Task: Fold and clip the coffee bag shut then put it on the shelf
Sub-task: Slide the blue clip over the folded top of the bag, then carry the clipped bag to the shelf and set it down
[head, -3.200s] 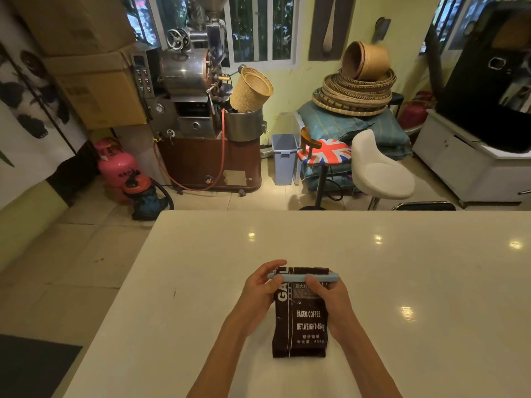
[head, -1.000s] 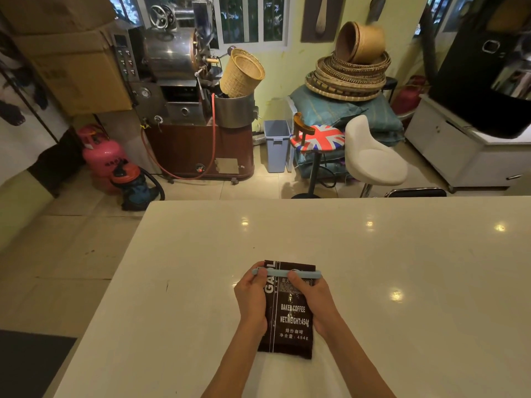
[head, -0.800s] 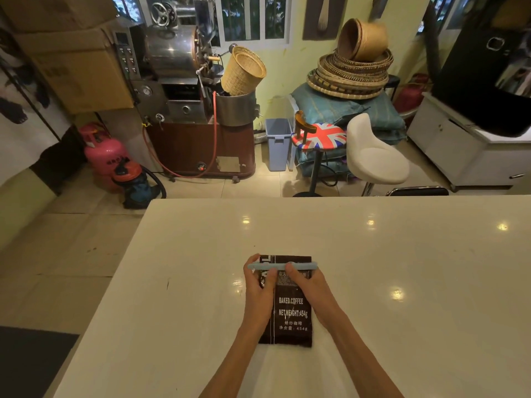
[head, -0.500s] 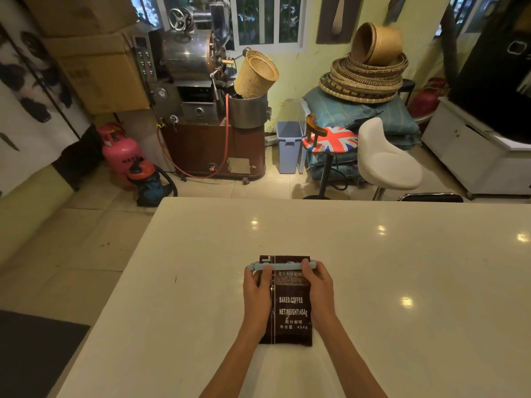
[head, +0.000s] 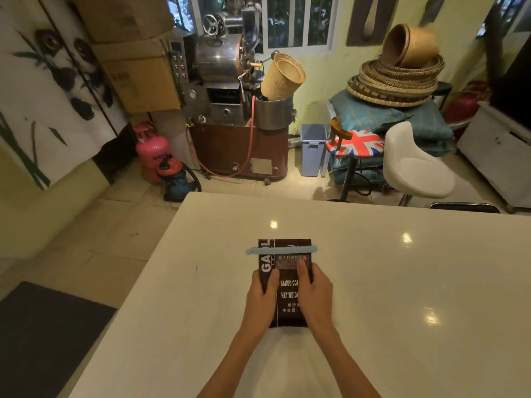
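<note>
A dark brown coffee bag (head: pixel 287 285) with white lettering lies flat on the white table (head: pixel 402 282). A light blue clip (head: pixel 281 250) runs across its folded top edge. My left hand (head: pixel 263 295) grips the bag's left side and my right hand (head: pixel 314 291) grips its right side, thumbs on the front face below the clip. Neither hand touches the clip. No shelf is in view.
Past the table's far edge stand a coffee roaster (head: pixel 230 110), a pink gas cylinder (head: pixel 150 149), a blue bin (head: pixel 313 147), a flag-patterned stool (head: pixel 356 143) and a white chair (head: pixel 416 165). Woven baskets (head: pixel 396 79) are stacked at the back right.
Both hands slid down from the clip at the bag's top to the bag's middle sides. The clip stays in place on the bag.
</note>
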